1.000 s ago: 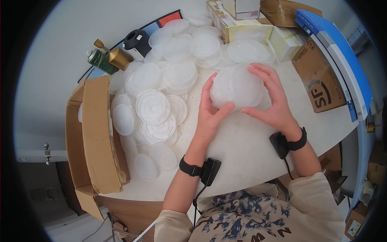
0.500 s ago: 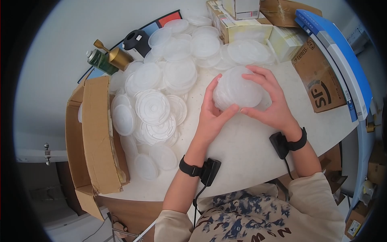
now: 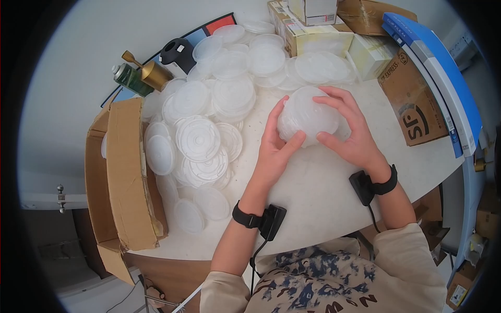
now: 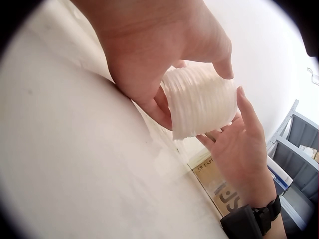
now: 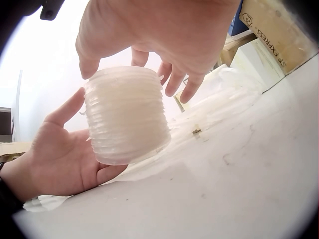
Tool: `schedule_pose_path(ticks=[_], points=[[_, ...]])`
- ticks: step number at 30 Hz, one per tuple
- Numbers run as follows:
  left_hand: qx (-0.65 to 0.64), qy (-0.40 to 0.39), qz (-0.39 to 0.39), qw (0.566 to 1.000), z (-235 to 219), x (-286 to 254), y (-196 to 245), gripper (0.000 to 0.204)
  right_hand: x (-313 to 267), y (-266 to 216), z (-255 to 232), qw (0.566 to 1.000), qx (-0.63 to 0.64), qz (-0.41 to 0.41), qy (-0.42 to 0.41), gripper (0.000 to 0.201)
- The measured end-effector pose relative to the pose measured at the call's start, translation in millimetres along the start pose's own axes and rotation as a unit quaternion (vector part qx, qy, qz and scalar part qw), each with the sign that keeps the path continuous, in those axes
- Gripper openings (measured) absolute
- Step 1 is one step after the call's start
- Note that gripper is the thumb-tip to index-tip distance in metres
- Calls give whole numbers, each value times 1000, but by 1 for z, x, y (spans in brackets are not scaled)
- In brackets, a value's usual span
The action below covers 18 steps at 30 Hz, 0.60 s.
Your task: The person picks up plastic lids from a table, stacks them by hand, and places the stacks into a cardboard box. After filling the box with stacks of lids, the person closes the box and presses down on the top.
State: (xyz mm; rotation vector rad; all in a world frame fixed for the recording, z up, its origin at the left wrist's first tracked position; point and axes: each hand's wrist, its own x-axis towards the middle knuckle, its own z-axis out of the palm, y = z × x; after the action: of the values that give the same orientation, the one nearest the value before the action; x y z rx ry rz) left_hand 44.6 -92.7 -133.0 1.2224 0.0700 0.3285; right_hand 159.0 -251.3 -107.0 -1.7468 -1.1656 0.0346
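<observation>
A thick stack of translucent round lids (image 3: 308, 116) is held between both hands above the table. The left hand (image 3: 276, 143) grips its left side, thumb at the near edge; in the right wrist view the left hand (image 5: 65, 162) supports the stack (image 5: 127, 117) from the side and below. The right hand (image 3: 356, 130) curls round the right side, fingers over the far edge and thumb near the left thumb. In the left wrist view the stack (image 4: 199, 99) shows its ridged rims, with the right hand (image 4: 241, 149) at its far end.
Many loose lids (image 3: 198, 138) cover the table's left and back. An open cardboard box (image 3: 125, 172) stands at the left edge. A green bottle (image 3: 128, 78), a gold pot (image 3: 155, 75) and a black object (image 3: 178, 55) stand behind. Boxes (image 3: 417, 99) and blue folders (image 3: 443, 68) line the right.
The stack has tilted and shifted slightly right between the hands. The right fingers have moved left over its far edge, and the right thumb has shifted slightly.
</observation>
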Motion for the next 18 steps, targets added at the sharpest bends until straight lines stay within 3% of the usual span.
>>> schedule_pose_path(ticks=[7,18], points=[[-16,-3,5,1000,-1,0,-2,82,0,0,1,1000,17,2,-2,60],[10,6,-2,1000,2,0,-1,78,0,-1,1,1000,-1,3,-14,64]])
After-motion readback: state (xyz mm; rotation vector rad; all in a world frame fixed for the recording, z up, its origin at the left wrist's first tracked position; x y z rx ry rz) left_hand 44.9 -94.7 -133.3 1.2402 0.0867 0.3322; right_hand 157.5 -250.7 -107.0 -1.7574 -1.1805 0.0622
